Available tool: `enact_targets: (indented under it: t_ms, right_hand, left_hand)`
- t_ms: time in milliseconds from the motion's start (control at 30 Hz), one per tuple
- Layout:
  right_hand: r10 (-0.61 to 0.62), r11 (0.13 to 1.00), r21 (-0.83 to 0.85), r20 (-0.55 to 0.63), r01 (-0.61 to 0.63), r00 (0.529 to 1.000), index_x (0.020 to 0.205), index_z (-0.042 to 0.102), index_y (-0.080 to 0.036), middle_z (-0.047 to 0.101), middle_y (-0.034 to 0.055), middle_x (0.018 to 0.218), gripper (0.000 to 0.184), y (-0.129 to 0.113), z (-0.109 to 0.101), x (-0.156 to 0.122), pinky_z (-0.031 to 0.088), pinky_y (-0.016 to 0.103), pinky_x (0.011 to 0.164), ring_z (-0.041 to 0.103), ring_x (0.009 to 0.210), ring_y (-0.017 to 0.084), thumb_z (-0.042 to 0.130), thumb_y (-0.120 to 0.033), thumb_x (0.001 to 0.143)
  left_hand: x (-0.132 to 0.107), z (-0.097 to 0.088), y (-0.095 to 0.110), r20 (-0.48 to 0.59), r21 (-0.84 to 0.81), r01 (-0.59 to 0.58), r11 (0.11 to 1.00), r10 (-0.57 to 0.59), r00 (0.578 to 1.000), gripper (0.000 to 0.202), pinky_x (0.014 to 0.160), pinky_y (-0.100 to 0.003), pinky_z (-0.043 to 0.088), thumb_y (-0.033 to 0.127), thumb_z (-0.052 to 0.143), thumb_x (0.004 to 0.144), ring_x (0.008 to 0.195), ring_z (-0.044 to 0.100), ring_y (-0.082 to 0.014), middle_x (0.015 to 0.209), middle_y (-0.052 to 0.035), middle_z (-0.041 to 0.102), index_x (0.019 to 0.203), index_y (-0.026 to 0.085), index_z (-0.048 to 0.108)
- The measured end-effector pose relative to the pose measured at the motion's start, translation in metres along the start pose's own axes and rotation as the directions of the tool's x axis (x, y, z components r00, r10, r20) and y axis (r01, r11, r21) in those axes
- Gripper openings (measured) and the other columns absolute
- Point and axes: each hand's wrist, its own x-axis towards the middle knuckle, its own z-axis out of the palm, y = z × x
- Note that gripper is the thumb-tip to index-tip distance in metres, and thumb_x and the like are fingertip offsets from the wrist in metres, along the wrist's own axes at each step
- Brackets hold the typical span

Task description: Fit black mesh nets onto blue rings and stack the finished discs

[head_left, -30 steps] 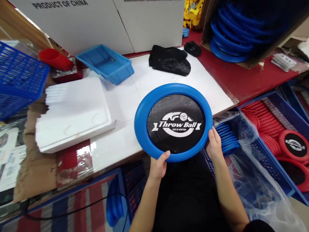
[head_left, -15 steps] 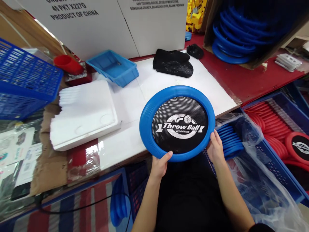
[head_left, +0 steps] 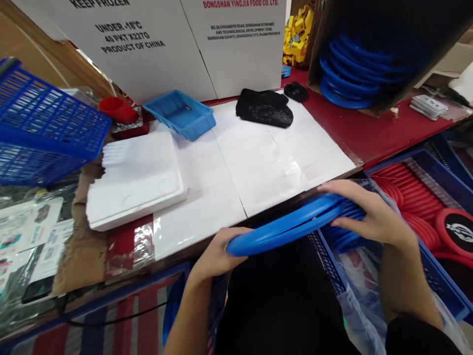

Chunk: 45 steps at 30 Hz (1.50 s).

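I hold a blue plastic disc (head_left: 284, 227) edge-on, just off the near edge of the white work surface (head_left: 266, 162). My left hand (head_left: 216, 254) grips its near left rim with fingers curled under. My right hand (head_left: 364, 214) clasps its right rim from above, over a stack of blue discs (head_left: 342, 236) in a plastic-lined crate. The disc's black mesh face is turned out of sight.
A pile of black mesh pieces (head_left: 265, 108) lies at the back of the white surface. A small blue tray (head_left: 181, 114), a red cup (head_left: 117, 109) and white foam trays (head_left: 136, 177) are to the left. Red discs (head_left: 414, 195) fill a crate at right. A blue basket (head_left: 40, 130) stands far left.
The disc was tilted face-up on the table edge; it has been pulled toward me and turned edge-on. My right hand shifted from the lower rim to on top of the right rim.
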Motion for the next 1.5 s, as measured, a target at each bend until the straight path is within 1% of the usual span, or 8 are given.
enact_targets:
  t_ms: [133, 433, 667, 933, 1167, 1267, 1400, 1500]
  right_hand:
    - [-0.138, 0.989, -0.001, 0.295, 0.145, 0.946, 0.155, 0.056, -0.027, 0.074, 0.0097, 0.137, 0.06, -0.022, -0.014, 0.02, 0.058, 0.037, 0.106, 0.072, 0.124, 0.026, 0.077, -0.037, 0.099]
    - [-0.234, 0.958, -0.12, 0.204, 0.261, 0.951, 0.148, 0.055, -0.017, 0.078, 0.015, 0.122, 0.049, -0.049, 0.02, 0.012, 0.061, 0.037, 0.087, 0.077, 0.1, 0.026, 0.068, -0.035, 0.104]
    - [-0.156, 0.982, -0.056, 0.313, 0.182, 0.937, 0.151, 0.055, -0.02, 0.075, 0.0146, 0.133, 0.057, -0.057, 0.012, 0.023, 0.059, 0.04, 0.098, 0.074, 0.115, 0.027, 0.072, -0.044, 0.102]
    - [-0.218, 0.975, 0.008, 0.216, 0.221, 0.952, 0.141, 0.057, -0.02, 0.079, 0.0097, 0.113, 0.039, -0.077, 0.026, 0.024, 0.049, 0.047, 0.102, 0.073, 0.093, 0.023, 0.066, -0.032, 0.105]
    - [-0.151, 0.988, 0.073, 0.232, 0.138, 0.961, 0.134, 0.062, -0.022, 0.078, 0.0063, 0.108, 0.036, -0.069, 0.03, 0.021, 0.047, 0.048, 0.103, 0.067, 0.084, 0.02, 0.07, -0.038, 0.103]
    - [-0.068, 0.991, 0.131, 0.25, 0.036, 0.966, 0.13, 0.067, -0.023, 0.078, 0.0049, 0.106, 0.032, -0.068, 0.026, 0.023, 0.05, 0.04, 0.09, 0.063, 0.083, 0.019, 0.071, -0.038, 0.102]
    - [0.019, 0.987, 0.146, 0.266, -0.06, 0.964, 0.125, 0.071, -0.024, 0.077, 0.0026, 0.099, 0.027, -0.071, 0.017, 0.02, 0.051, 0.036, 0.083, 0.062, 0.082, 0.019, 0.072, -0.038, 0.102]
    - [0.015, 0.989, 0.136, 0.259, -0.052, 0.966, 0.131, 0.068, -0.025, 0.078, 0.0029, 0.102, 0.03, -0.076, 0.015, 0.014, 0.052, 0.039, 0.087, 0.064, 0.082, 0.019, 0.072, -0.036, 0.102]
  left_hand:
    - [-0.001, -0.013, 0.001, 0.07, -0.001, -0.051, 0.999, 0.051, 0.996, 0.048, 0.095, -0.041, 0.066, 0.026, 0.084, 0.08, 0.109, 0.081, -0.0342, 0.124, -0.0145, 0.082, 0.128, 0.02, 0.08]
    - [-0.019, -0.029, -0.009, 0.049, -0.155, -0.029, 0.987, 0.037, 0.998, 0.047, 0.101, -0.051, 0.065, 0.029, 0.087, 0.074, 0.115, 0.079, -0.0426, 0.118, -0.0145, 0.083, 0.121, 0.027, 0.086]
    - [-0.019, -0.034, -0.006, 0.087, -0.136, -0.077, 0.988, 0.089, 0.992, 0.047, 0.102, -0.052, 0.064, 0.032, 0.085, 0.074, 0.112, 0.08, -0.0414, 0.115, -0.0131, 0.084, 0.121, 0.028, 0.086]
    - [-0.012, -0.035, 0.001, 0.159, -0.155, -0.065, 0.986, 0.09, 0.983, 0.041, 0.113, -0.056, 0.057, 0.029, 0.083, 0.076, 0.111, 0.08, -0.0403, 0.114, -0.0142, 0.084, 0.117, 0.026, 0.087]
    - [-0.019, -0.034, -0.004, 0.175, -0.141, -0.022, 0.99, 0.047, 0.983, 0.049, 0.103, -0.054, 0.063, 0.024, 0.085, 0.073, 0.113, 0.079, -0.0428, 0.118, -0.0147, 0.083, 0.122, 0.026, 0.086]
    - [-0.028, -0.033, 0.007, 0.151, 0.003, -0.011, 1.0, 0.011, 0.988, 0.054, 0.094, -0.044, 0.067, 0.024, 0.087, 0.075, 0.106, 0.082, -0.0385, 0.121, -0.0134, 0.083, 0.129, 0.027, 0.083]
    - [-0.038, -0.032, 0.037, -0.051, 0.283, -0.133, 0.95, 0.153, 0.987, 0.071, 0.088, -0.032, 0.065, 0.034, 0.098, 0.072, 0.097, 0.082, -0.0306, 0.121, -0.0072, 0.083, 0.139, 0.033, 0.076]
    - [-0.033, -0.026, 0.068, 0.015, 0.32, -0.209, 0.924, 0.216, 0.976, 0.08, 0.087, -0.032, 0.064, 0.049, 0.1, 0.071, 0.092, 0.082, -0.0295, 0.115, -0.0053, 0.084, 0.144, 0.035, 0.071]
